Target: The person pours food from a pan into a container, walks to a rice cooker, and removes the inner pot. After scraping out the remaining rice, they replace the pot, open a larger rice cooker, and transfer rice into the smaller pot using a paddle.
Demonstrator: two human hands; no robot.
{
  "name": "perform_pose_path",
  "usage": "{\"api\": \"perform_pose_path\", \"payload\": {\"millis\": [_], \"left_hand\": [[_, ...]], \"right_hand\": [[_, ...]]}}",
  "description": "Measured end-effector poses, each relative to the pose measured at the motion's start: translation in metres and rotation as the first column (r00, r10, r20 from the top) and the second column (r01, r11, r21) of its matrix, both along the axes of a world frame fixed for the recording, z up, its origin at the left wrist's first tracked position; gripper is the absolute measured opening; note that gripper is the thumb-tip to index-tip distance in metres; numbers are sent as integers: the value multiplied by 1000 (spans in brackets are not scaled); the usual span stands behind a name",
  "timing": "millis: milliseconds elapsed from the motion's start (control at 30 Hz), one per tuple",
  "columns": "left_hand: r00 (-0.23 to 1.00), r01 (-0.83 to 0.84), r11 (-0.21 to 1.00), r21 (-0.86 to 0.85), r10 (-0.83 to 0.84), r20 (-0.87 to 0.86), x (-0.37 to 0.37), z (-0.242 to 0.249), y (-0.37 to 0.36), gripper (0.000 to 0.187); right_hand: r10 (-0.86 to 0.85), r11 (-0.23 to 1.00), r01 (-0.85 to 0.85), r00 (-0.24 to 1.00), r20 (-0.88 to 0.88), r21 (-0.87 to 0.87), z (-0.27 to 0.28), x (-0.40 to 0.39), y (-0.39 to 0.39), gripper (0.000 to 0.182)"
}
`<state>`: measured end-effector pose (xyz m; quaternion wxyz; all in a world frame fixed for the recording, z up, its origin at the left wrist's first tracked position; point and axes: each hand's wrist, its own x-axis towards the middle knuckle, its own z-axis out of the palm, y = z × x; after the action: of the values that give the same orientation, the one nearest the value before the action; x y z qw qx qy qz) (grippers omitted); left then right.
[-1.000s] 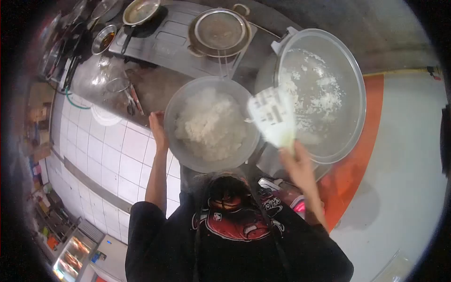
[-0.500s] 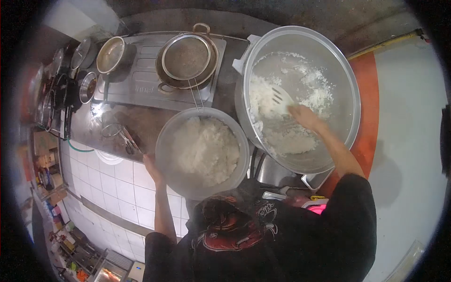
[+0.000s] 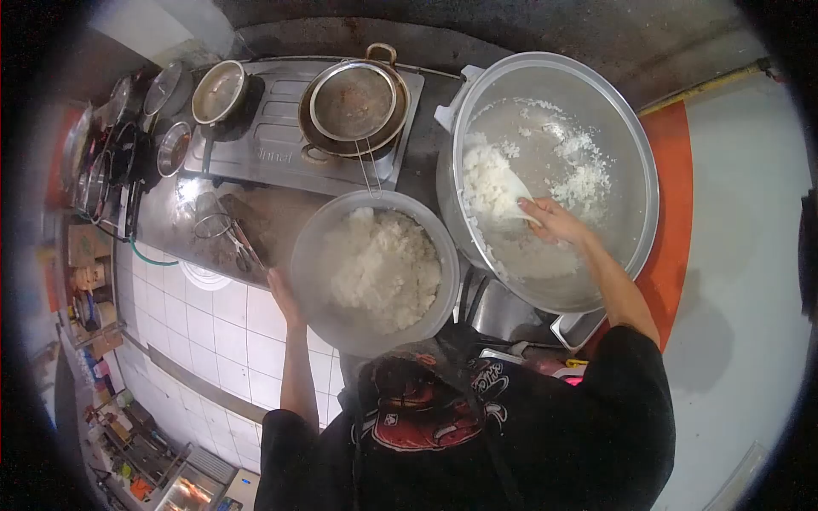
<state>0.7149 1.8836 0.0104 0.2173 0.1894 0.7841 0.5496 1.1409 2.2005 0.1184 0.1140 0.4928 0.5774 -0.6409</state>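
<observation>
White rice is heaped in a round metal bowl [image 3: 307,317], and my left hand [image 3: 285,295] lies against the bowl's left side, its fingers partly hidden there. To the right stands a large metal pot [image 3: 645,170] with rice stuck on its bottom and wall. My right hand [image 3: 555,221] is inside this pot, closed around the handle of a white slotted paddle [image 3: 511,198]. The paddle's blade is tucked against a clump of rice [image 3: 488,175] at the pot's left side.
Beyond the bowl, a round strainer [image 3: 353,100] rests on a brass pan on the metal stove [image 3: 271,145]. A small pot [image 3: 219,92] stands farther left. Tongs [image 3: 243,243] and a small sieve [image 3: 212,226] lie left of the bowl.
My right hand has turned the paddle, whose slots no longer show, and rice is now bunched at its blade. The whole view has shifted slightly. My left hand stays at the bowl.
</observation>
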Motion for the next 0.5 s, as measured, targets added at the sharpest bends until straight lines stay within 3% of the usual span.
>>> {"api": "perform_pose_path", "payload": {"millis": [67, 200, 267, 300, 333, 400, 467, 500], "left_hand": [[1000, -2, 999, 44, 3, -3, -2, -10, -6, 51], [992, -35, 999, -6, 34, -118, -9, -26, -16, 48], [998, -41, 999, 5, 40, 43, -3, -2, -7, 46], [998, -49, 999, -8, 49, 45, -6, -8, -10, 46], [990, -35, 997, 65, 25, 140, -10, -17, -14, 46], [959, -77, 968, 237, 7, 283, -12, -27, -12, 47], [971, -85, 980, 183, 40, 235, -12, -27, -11, 48], [982, -86, 988, 125, 62, 181, -12, -26, -12, 49]], "right_hand": [[-102, 994, 103, 994, -30, 33, 46, -9, -15, 41], [-92, 991, 102, 990, -111, 84, 108, -8, -42, 38], [-89, 959, 119, 988, -125, 257, 139, -24, -72, 40], [14, 898, 50, 990, -141, 438, 140, -32, -91, 37], [117, 796, -9, 983, -139, 606, 140, -43, -112, 36], [131, 700, -178, 984, 120, 691, 121, -73, -160, 28], [240, 745, -389, 914, 326, 542, 47, -102, -208, 29], [271, 608, -327, 942, 198, 724, -3, -102, -230, 32]]}}
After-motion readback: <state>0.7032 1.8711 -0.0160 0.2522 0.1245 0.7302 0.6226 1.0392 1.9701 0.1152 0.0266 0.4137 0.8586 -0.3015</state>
